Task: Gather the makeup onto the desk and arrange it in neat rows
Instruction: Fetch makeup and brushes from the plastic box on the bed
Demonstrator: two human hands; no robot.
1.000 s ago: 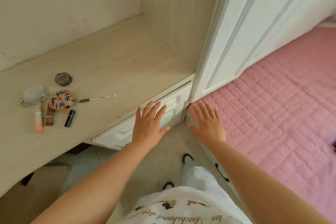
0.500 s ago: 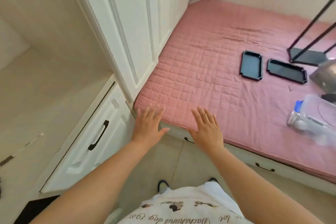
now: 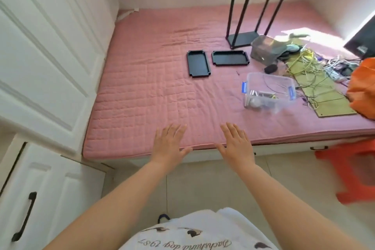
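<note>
Where the bin (image 3: 268, 92) lies on the pink bed (image 3: 146, 79), well beyond the right hand's fingertips and off to their right, small makeup items (image 3: 258, 98) show blurred through its clear wall. Both hands hold nothing: the left hand (image 3: 168, 144) and right hand (image 3: 236, 144) hang palm-down with fingers straight and slightly spread, over the bed's near edge. Two black trays (image 3: 198, 64) lie far ahead of the fingers, side by side. Right of the bin lie tangled cables (image 3: 316, 67); left of the left hand stand white cabinets (image 3: 40, 50).
</note>
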